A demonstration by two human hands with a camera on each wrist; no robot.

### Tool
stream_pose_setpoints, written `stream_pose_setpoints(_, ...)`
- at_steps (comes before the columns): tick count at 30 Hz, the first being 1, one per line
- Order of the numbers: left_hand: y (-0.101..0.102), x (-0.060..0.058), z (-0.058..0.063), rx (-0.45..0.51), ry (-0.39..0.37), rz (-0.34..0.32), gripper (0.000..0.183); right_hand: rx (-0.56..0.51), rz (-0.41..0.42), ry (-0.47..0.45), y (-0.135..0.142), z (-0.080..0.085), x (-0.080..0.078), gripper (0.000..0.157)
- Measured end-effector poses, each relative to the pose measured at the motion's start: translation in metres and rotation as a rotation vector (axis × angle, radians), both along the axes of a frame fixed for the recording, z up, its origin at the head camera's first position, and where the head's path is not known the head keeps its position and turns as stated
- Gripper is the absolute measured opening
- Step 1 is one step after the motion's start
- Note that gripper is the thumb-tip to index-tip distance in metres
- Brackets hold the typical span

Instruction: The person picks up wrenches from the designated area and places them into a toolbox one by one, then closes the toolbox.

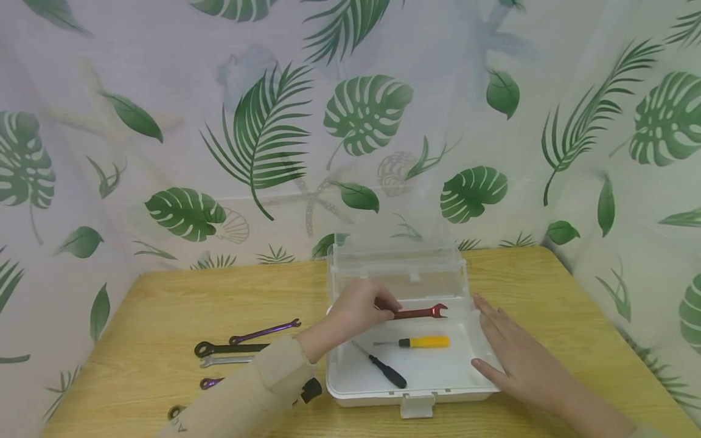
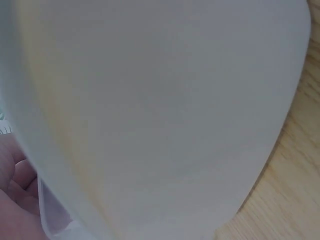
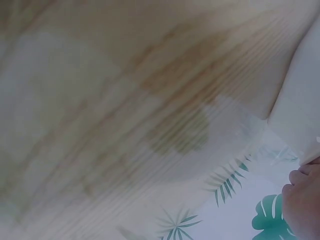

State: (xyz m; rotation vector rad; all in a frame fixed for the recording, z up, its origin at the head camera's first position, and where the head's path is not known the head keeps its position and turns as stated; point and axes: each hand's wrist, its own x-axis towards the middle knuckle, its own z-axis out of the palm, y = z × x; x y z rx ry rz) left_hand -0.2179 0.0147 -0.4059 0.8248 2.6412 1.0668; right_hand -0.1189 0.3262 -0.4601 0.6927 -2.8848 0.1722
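My left hand (image 1: 356, 313) pinches one end of a red open-end wrench (image 1: 418, 313) near the back of a white plastic toolbox (image 1: 454, 371). The wrench's open jaw points right. My right hand (image 1: 517, 356) lies with straight fingers along the box's right rim. Inside the box are a yellow-handled screwdriver (image 1: 429, 342) and a black-handled screwdriver (image 1: 390, 372). The clear lid (image 1: 400, 255) stands raised at the back. Close up in the left wrist view is the box's white outer wall (image 2: 175, 110), with part of the left hand (image 2: 20, 200) at the edge.
Left of the box lie a purple wrench (image 1: 265, 332), a black ratchet wrench (image 1: 235, 348), a silver wrench (image 1: 224, 361) and more tools partly behind my left sleeve (image 1: 257, 389). A latch (image 1: 417, 406) hangs at the box's front. A leaf-print curtain (image 1: 274, 152) surrounds the wooden table (image 1: 175, 298).
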Motion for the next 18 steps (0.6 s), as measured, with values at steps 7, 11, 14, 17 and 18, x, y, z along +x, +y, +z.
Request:
stream_pose_setpoints(7,-0.008,-0.002,-0.003,0.080,-0.038,0.000,0.016,0.006,0.031,0.064,0.002,-0.003,-0.001,0.084)
stream_pose_setpoints(11,-0.016,-0.004,-0.003,0.102,-0.044,-0.012,0.015,0.013,0.029,0.067,0.001,-0.003,-0.001,0.084)
stream_pose_setpoints(14,-0.022,-0.004,-0.003,0.109,-0.045,-0.016,0.014,0.016,0.015,0.044,0.000,0.000,-0.001,0.084)
stream_pose_setpoints(17,-0.028,-0.004,-0.003,0.111,-0.044,-0.006,0.013,0.012,-0.015,-0.009,-0.002,0.002,0.000,0.086)
stream_pose_setpoints(18,-0.030,-0.004,-0.003,0.115,-0.044,-0.003,0.013,0.013,-0.026,-0.029,-0.003,0.003,0.000,0.086)
